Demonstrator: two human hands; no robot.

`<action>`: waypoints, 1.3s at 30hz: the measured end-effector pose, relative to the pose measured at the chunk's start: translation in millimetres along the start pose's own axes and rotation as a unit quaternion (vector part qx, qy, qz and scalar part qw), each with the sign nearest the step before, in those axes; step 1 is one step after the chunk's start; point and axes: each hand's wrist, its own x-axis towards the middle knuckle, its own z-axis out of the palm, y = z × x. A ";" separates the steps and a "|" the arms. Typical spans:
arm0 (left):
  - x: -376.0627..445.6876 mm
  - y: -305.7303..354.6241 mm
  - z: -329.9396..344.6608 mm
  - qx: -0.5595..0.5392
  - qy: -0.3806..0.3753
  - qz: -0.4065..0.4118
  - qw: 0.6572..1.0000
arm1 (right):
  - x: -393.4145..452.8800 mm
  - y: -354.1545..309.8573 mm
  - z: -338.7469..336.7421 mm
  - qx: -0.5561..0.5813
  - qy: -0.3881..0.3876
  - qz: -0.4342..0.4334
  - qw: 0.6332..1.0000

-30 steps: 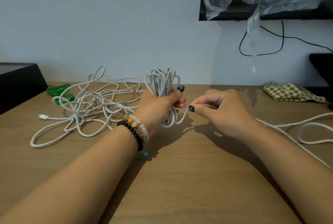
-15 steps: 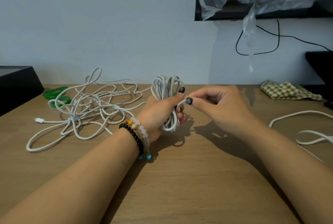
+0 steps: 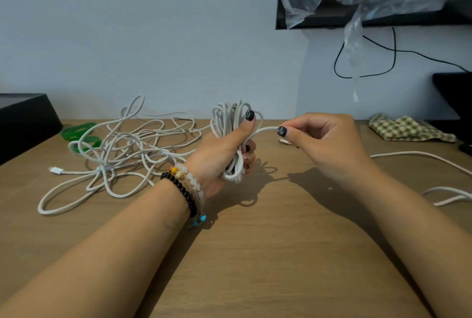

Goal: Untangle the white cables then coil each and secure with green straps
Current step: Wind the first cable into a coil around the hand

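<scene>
At the far left a black box [image 3: 25, 123] is seen on the wooden table [image 3: 255, 253]. Next to it, green straps [image 3: 79, 133] are partly overlapped by a tangled white cable [image 3: 122, 154], whose plug [image 3: 56, 170] lies at its left. Further right, a coiled white cable [image 3: 229, 123] is gripped upright in the left hand [image 3: 219, 156], thumb pressed against it. Its free end [image 3: 265, 130] is pinched by the right hand [image 3: 327, 144]. More white cable [image 3: 421, 156] and a checked cloth [image 3: 406, 130] are seen at the right.
</scene>
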 end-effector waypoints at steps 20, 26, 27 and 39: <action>-3.8 -1.0 -0.2 0.155 0.007 0.028 0.987 | -2.4 -0.2 -2.0 0.014 0.021 -0.044 0.999; -6.1 -2.0 -1.3 0.115 -0.101 0.010 0.988 | -2.4 -1.3 -0.1 -0.001 0.002 -0.068 0.998; -6.0 -3.0 -1.4 0.124 -0.117 0.012 0.985 | -1.8 -1.6 -1.2 0.004 0.004 -0.062 0.998; -6.7 -4.3 0.9 0.120 -0.105 -0.001 0.987 | -6.0 -7.2 1.4 -0.191 0.013 -0.172 0.966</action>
